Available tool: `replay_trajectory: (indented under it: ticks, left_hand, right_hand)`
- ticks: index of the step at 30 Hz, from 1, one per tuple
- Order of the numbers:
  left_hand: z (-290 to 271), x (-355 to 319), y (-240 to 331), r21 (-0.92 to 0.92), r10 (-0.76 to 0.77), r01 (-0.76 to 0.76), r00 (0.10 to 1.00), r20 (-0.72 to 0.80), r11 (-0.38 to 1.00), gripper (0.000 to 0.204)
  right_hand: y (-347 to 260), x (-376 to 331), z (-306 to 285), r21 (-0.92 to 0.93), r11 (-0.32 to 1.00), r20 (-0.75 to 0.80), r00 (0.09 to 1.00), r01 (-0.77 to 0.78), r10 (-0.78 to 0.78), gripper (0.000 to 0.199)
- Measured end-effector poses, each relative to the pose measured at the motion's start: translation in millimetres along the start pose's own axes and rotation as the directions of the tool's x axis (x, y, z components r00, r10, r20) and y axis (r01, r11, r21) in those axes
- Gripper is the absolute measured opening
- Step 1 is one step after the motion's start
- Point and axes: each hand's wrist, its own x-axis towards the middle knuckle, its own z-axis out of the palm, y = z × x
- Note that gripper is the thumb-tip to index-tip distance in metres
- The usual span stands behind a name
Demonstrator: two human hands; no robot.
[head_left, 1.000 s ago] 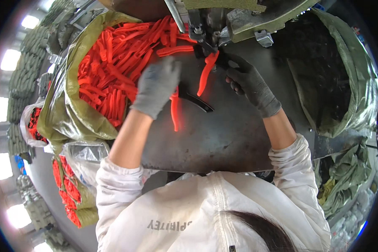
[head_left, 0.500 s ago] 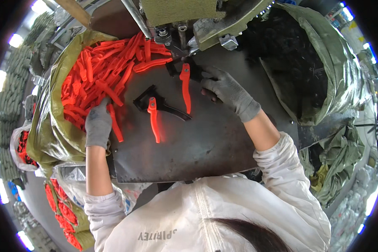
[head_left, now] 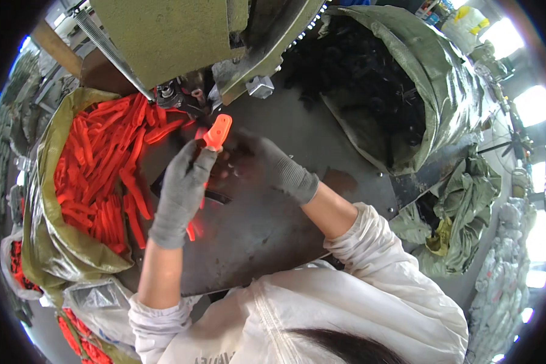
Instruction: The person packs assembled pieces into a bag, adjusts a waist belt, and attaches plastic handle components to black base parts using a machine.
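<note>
My left hand [head_left: 181, 191], in a grey glove, pinches a red plastic handle [head_left: 219, 130] near its upper end, where small holes show. It holds the handle up below the machine head. My right hand [head_left: 283, 173], also gloved in grey, is close by on the right; its fingers are smeared by motion, so I cannot see what they hold. Partly hidden under my left hand, a black handle piece [head_left: 217, 196] lies on the metal table [head_left: 255, 236]. Beside my left wrist the end of another red handle [head_left: 192, 230] shows.
Many red handles [head_left: 100, 164] spill from a yellow-green sack [head_left: 39, 218] on the left. A green-painted machine [head_left: 164, 39] with a spring [head_left: 112, 51] stands over the table's far side. At far right, a grey-green sack [head_left: 446, 85] holds black parts [head_left: 370, 79].
My left hand has come from the red pile toward the machine with a red handle. My right hand has moved left and nearer to it. The whole view has turned and shifted.
</note>
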Motion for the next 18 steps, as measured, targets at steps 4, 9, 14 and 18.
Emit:
replay_trajectory:
  ticks: [4,9,14,18]
  left_hand:
    - [-39.8,8.3,-95.7,0.177,0.029,-0.033,0.999,0.026,0.984,0.033]
    - [-29.9,3.4,-78.2,-0.190,-0.254,0.239,0.965,-0.062,0.952,0.035]
    - [-34.4,10.2,-52.9,-0.269,-0.293,0.273,0.956,-0.035,0.924,0.037]
    - [-31.7,21.1,-30.3,-0.127,-0.245,0.234,0.966,-0.077,0.964,0.039]
  right_hand:
    - [5.2,25.5,-50.9,-0.922,0.381,-0.063,0.945,0.067,-0.320,0.046]
    - [10.1,96.2,-169.7,-0.913,0.017,-0.398,0.879,-0.408,-0.261,0.055]
    - [-0.5,111.1,-172.3,-0.915,0.312,-0.337,0.907,-0.254,-0.251,0.052]
    - [1.0,70.9,-158.8,0.133,0.987,-0.288,0.949,-0.090,0.126,0.019]
